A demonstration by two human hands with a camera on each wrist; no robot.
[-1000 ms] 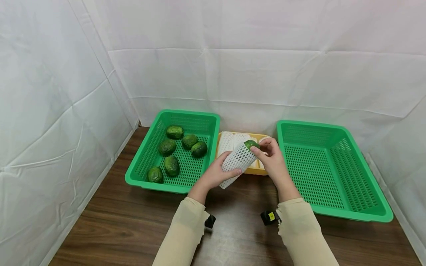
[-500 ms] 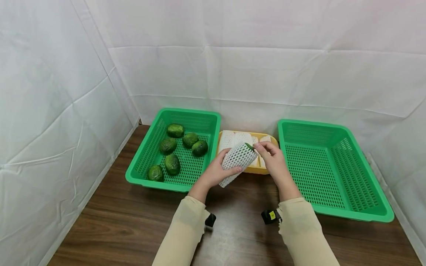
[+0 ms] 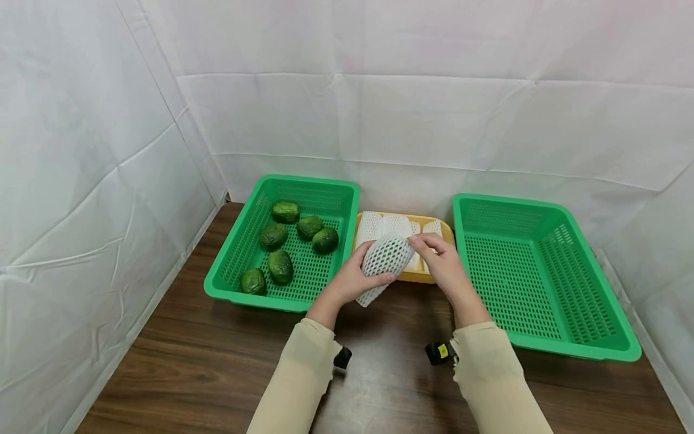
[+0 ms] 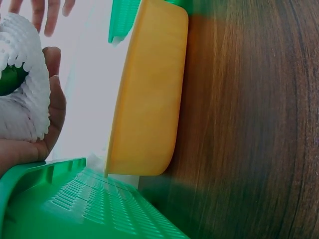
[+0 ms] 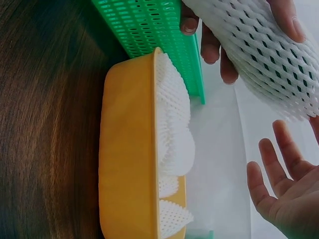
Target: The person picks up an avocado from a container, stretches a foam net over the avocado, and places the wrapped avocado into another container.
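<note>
On my feed the net (image 3: 386,256) is held aloft above the table (image 3: 190,374), at the near side of the yellow box (image 4: 149,89), tilted so its rounded end points up toward the right. It is white foam in an open diamond mesh, bulging over the fruit (image 4: 11,79) inside, whose dark green I can make out through the holes; the lower end tapers loose, and from the left wrist I see a ruffled, beaded edge round a green patch. The left hand (image 3: 352,280) wraps the net's body, thumb across the front. The right hand (image 3: 441,259) pinches the rim at the upper end between thumb and forefinger, its other fingers fanned apart. Six more wrinkled green fruits sit in the left basket (image 3: 255,303).
</note>
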